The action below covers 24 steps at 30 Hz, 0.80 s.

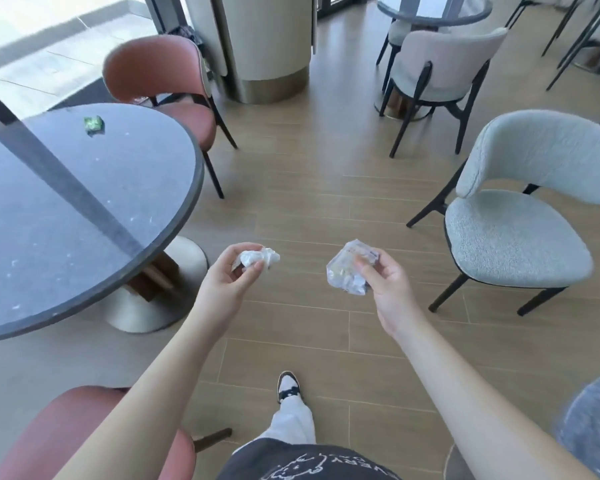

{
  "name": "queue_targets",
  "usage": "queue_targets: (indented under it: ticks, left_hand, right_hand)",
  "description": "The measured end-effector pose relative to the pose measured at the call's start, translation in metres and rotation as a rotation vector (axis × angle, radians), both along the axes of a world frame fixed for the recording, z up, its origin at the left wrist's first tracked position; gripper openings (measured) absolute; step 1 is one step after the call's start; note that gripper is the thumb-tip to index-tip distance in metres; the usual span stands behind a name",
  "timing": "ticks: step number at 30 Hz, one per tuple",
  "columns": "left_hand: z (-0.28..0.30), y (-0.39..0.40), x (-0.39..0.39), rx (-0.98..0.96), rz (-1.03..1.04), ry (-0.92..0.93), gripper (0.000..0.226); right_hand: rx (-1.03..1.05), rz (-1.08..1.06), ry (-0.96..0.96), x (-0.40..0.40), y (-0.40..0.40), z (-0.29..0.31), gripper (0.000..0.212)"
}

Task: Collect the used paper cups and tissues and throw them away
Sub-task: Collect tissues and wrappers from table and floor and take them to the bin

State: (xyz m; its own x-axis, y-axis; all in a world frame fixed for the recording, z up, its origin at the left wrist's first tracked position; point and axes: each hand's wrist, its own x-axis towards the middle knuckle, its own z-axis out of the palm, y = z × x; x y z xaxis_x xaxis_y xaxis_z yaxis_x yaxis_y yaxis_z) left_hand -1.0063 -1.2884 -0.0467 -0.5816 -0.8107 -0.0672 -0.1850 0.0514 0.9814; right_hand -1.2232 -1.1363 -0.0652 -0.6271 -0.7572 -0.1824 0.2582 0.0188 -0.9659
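My left hand (227,277) grips a crumpled white tissue (257,258), its fingers curled round it above the wooden floor. My right hand (383,284) pinches a crumpled clear plastic wrapper (343,271) with bits of paper inside. Both hands are held out in front of me, about a forearm's width apart. A small green wrapper (93,125) lies on the dark round table (84,209) at my left. No paper cup shows in view.
A pink chair (160,74) stands behind the table and another pink chair (66,431) sits at my lower left. A grey chair (520,216) is to my right, another grey chair (437,71) farther back. A round pillar (267,46) rises ahead. My foot (288,386) is on the wooden floor.
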Motion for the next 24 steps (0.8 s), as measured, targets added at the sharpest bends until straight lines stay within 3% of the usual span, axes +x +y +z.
queue_targets:
  ticks: [14,24]
  left_hand:
    - [0.0,-0.204,-0.087,0.119,0.072,0.211,0.029]
    - [-0.001,-0.295,-0.21,0.144,0.195,0.193,0.037]
  right_hand:
    - [0.024,0.108,0.057,-0.098,-0.199,0.016,0.012]
    - [-0.006,0.169,0.025,-0.224,-0.312,0.012,0.019]
